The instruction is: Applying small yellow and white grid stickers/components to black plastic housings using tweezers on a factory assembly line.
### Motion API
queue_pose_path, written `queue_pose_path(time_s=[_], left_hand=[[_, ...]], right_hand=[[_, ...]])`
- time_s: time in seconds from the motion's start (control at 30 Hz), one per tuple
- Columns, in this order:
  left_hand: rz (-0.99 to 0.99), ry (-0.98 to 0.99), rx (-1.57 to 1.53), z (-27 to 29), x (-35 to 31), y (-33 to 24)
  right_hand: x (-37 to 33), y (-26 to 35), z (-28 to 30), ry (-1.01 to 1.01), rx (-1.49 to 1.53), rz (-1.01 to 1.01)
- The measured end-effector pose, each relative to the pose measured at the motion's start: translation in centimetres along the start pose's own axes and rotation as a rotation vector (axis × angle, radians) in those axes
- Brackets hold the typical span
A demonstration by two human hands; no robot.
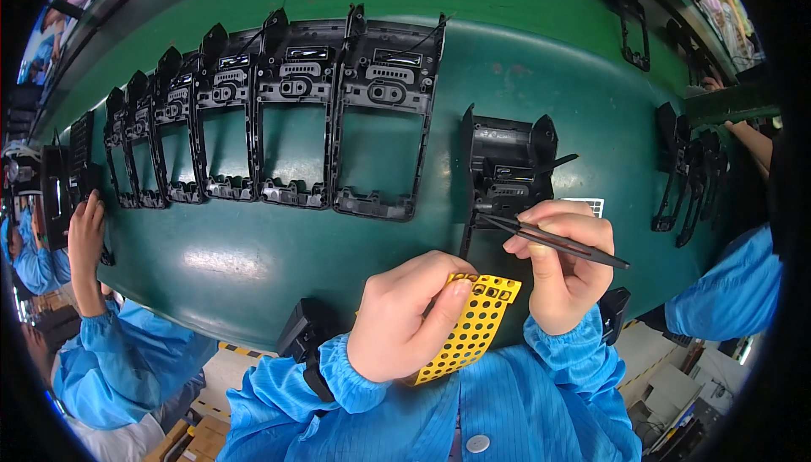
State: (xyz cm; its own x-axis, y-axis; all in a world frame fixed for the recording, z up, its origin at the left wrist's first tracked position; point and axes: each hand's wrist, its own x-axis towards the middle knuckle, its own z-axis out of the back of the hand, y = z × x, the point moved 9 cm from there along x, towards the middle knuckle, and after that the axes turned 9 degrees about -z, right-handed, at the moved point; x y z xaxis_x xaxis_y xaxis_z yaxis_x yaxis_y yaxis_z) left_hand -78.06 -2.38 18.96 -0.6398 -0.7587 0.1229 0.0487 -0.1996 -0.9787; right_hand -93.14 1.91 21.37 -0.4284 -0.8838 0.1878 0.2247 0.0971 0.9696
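Note:
My left hand (410, 314) pinches a yellow sheet (473, 327) dotted with rows of dark round spots or holes; its top edge is folded over near my thumb. In my right hand (568, 259) is a pair of black tweezers (574, 247), with the tips pointing left toward a black plastic frame (507, 154). That frame lies on the green table just beyond my hands. Part of its lower end is hidden behind my right hand and the tweezers. A white sheet with a dark grid (591, 206) lies beside my right hand.
Several similar black plastic frames (380, 103) stand in a row at the left on the green table (253, 268). More frames (667, 166) lie at the right, and one (632, 27) on the far green strip. Co-workers' arms in blue sleeves (127, 344) reach in at both sides.

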Motion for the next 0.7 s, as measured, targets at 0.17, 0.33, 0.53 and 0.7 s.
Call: queue_pose_path(time_s=[0.17,0.33,0.53,0.7], left_hand=[[0.001,-0.006,0.002,0.1,-0.1,0.0],[0.000,-0.018,0.000,0.2,0.0,-0.2],[0.023,-0.070,0.021,0.7,-0.2,-0.2],[0.023,-0.089,0.050,1.1,-0.3,0.0]], right_hand=[[-0.1,0.0,-0.1,0.000,-0.013,0.013],[-0.2,0.2,-0.1,-0.012,-0.033,0.042],[-0.2,0.5,-0.3,0.043,-0.061,0.053],[-1.0,1.1,0.5,-0.002,0.293,-0.170]])
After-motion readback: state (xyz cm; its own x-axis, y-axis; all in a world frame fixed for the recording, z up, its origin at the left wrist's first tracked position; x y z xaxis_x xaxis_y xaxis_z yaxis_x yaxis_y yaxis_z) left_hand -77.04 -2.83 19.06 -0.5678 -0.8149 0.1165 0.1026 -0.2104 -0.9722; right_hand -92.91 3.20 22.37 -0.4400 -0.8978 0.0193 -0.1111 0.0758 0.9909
